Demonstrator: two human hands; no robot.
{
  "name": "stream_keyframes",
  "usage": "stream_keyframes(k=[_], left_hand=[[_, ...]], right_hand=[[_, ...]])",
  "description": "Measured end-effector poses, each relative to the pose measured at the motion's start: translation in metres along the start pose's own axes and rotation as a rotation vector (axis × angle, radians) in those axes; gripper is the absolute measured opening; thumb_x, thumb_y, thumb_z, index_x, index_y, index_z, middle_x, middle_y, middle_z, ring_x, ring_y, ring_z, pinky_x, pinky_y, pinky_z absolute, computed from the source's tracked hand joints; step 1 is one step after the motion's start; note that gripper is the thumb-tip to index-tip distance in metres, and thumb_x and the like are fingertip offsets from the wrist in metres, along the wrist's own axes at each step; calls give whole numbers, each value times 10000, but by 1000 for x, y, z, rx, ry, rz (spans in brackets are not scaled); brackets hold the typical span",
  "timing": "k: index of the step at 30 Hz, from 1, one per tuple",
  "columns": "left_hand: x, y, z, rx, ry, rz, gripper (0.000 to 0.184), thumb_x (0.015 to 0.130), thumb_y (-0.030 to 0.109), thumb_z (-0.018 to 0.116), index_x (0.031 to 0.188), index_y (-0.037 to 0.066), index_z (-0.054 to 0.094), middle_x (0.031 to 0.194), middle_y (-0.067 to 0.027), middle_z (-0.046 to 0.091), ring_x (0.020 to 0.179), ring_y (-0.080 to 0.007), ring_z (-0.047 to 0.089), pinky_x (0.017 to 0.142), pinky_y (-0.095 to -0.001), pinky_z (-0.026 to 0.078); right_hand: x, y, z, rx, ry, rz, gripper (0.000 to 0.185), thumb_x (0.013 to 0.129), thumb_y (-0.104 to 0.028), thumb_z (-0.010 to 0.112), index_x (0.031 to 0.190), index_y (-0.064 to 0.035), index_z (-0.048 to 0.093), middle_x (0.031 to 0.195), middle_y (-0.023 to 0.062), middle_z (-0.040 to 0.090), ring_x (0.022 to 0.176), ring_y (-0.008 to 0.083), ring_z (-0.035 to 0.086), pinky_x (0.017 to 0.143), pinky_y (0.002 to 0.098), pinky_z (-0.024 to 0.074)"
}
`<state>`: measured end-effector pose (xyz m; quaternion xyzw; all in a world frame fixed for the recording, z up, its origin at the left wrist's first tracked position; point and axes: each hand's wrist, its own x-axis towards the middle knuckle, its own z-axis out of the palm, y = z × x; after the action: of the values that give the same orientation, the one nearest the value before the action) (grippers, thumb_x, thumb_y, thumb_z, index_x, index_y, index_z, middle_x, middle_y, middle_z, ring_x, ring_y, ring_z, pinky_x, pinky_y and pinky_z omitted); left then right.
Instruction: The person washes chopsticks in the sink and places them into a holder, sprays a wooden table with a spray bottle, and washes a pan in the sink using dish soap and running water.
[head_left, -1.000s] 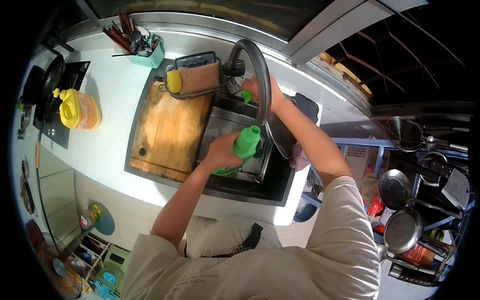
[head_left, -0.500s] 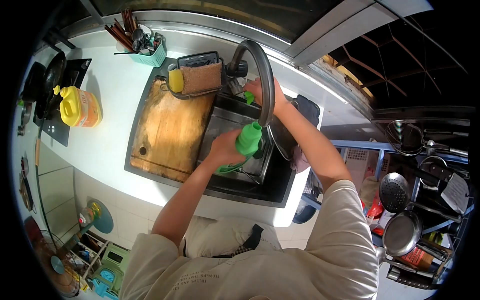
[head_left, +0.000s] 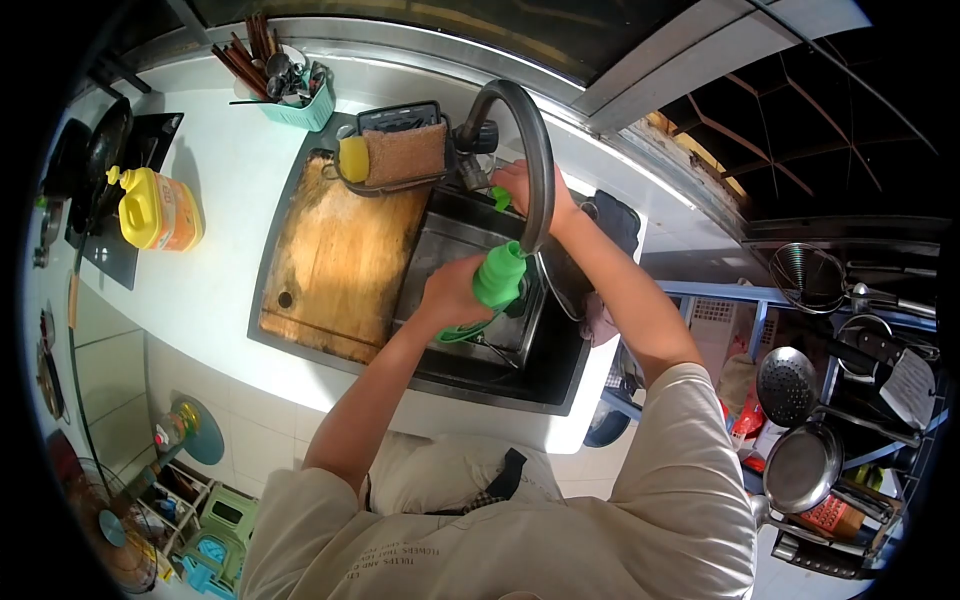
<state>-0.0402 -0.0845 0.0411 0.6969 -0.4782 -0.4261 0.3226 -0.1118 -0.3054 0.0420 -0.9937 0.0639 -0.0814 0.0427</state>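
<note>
1. Step in hand, prob.: green bottle [head_left: 499, 277] held mouth-up at tap [head_left: 540, 150] outlet, over sink [head_left: 560, 368]; flow can't be made out.
2. L hand [head_left: 452, 294]: wrapped round bottle, approx. 8 o'clock side.
3. R hand [head_left: 532, 186]: 1 o'clock from bottle, near tap base, green piece [head_left: 501, 199] at fingers; grip part-hidden, can't be told.
4. Next move, as judged, calls for mouth lined up w/ outlet, bottle steadied.
5. Bottle: smooth, stepped neck, prob. plastic. Tap: dark, arched, metallic-looking.
6. Board [head_left: 345, 255], 9 o'clock: wood, worn, dark-stained. Brown pad [head_left: 405, 156], 11 o'clock: rough, rectangular.
</note>
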Motion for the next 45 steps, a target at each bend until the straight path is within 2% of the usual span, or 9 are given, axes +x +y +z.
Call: stream_keyframes(k=[2, 12, 14, 16, 19, 24, 27, 30, 45], left_hand=[[-1, 0, 1, -2, 4, -2, 648, 497, 178, 728, 1127, 159, 576, 1001, -119, 638, 951, -324, 595, 801, -400, 481], [-7, 3, 6, 39, 7, 29, 626, 504, 179, 730, 1111, 148, 578, 984, -116, 638, 940, -325, 596, 790, -410, 482], [-12, 1, 11, 65, 34, 49, 626, 513, 179, 728, 1118, 144, 573, 993, -116, 634, 944, -326, 593, 793, -408, 481], [-18, 8, 10, 94, 70, 81, 625, 521, 178, 725, 1125, 140, 568, 1001, -116, 631, 949, -328, 589, 797, -407, 479], [-36, 21, 4, 104, 135, 71, 625, 538, 165, 718, 1142, 134, 558, 1022, -115, 621, 962, -330, 580, 803, -406, 476], [-56, 24, 1, 108, 181, 56, 596, 544, 113, 712, 1122, 136, 569, 1018, -109, 621, 957, -329, 577, 782, -403, 475], [-67, 25, 1, 80, 228, 115, 563, 557, 150, 717, 1103, 133, 582, 977, -121, 639, 908, -346, 594, 766, -410, 491], [-75, 28, 4, 132, 201, 31, 535, 574, 154, 713, 1093, 139, 583, 954, -121, 644, 899, -348, 597, 760, -418, 492], [-108, 55, 9, 145, 220, 59, 631, 510, 108, 733, 1118, 156, 572, 967, -125, 633, 913, -340, 588, 760, -411, 486]], right_hand=[[0, 3, 6, -46, 29, -22, 118, 718, -195, 573, 815, -179, 638, 732, 16, 630, 705, 175, 594, 722, 315, 341], [22, 20, -3, -65, 45, 58, 99, 716, -163, 576, 784, -161, 647, 704, 55, 630, 672, 225, 587, 719, 322, 364], [29, 34, 5, -104, -8, 113, 185, 646, -167, 644, 822, -112, 654, 748, 78, 629, 773, 286, 602, 728, 369, 470], [25, 28, -4, -129, -31, 127, 249, 645, -217, 673, 872, -116, 658, 772, 93, 635, 781, 288, 602, 718, 391, 449], [1, -5, -35, -14, 136, 278, 147, 664, -90, 636, 810, -102, 617, 770, 106, 633, 779, 302, 599, 713, 393, 400], [-71, -38, -82, 110, 495, 813, 168, 730, -222, 711, 819, -98, 641, 762, 127, 639, 704, 319, 601, 702, 368, 425], [-124, -40, -113, 401, 978, 896, 102, 772, -83, 707, 773, -36, 617, 690, 26, 613, 628, 80, 533, 594, 236, 446], [-148, -74, -184, 362, 1129, 881, 113, 777, -62, 709, 800, -15, 609, 748, 21, 608, 705, 73, 538, 636, 207, 433], [-193, -135, -265, 428, 957, 770, 132, 756, -37, 719, 800, -13, 597, 724, -8, 565, 682, 51, 500, 619, 188, 407]])
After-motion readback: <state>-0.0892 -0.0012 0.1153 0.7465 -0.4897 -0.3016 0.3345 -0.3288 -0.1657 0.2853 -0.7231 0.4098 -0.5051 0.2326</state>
